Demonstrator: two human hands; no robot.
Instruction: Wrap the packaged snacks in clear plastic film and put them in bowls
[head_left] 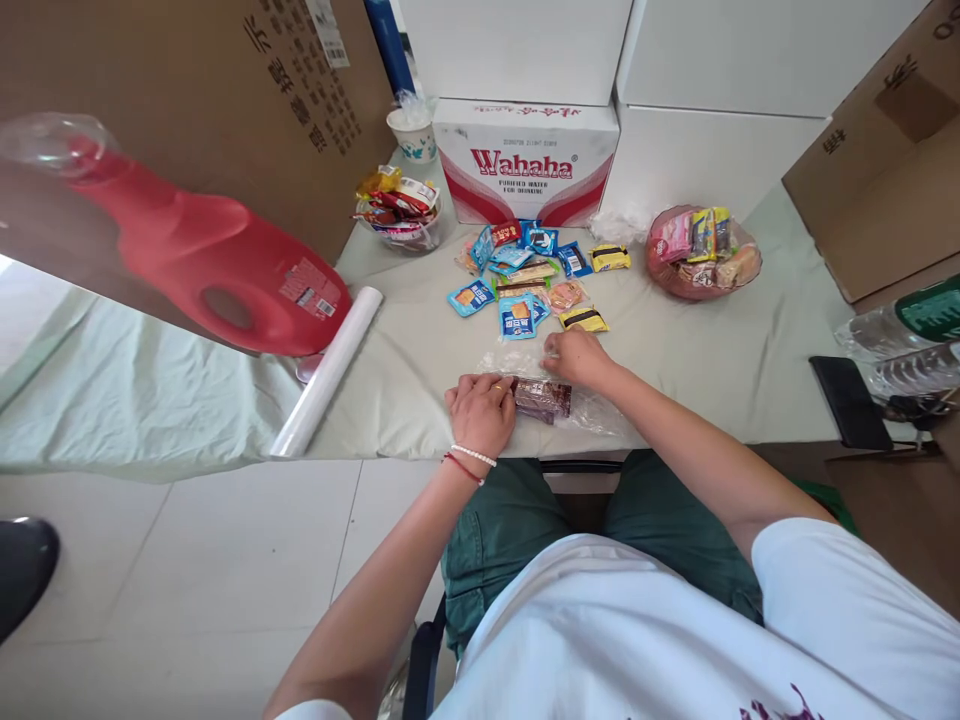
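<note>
My left hand [481,410] rests near the table's front edge, fingers curled onto a clear plastic bag [592,408] that holds a dark brown snack packet [543,397]. My right hand [576,356] is closed on the far side of the same bag, pinching its film. Just beyond my hands lies a loose heap of small snack packets [525,275], blue, yellow and orange.
A roll of clear film [328,369] lies at the left, beside a red jug [217,268]. A glass bowl of snacks [400,214] and a pink basket of snacks [701,252] stand further back. A Wahaha box [525,160], a black phone [847,402] and water bottles [907,345] are around.
</note>
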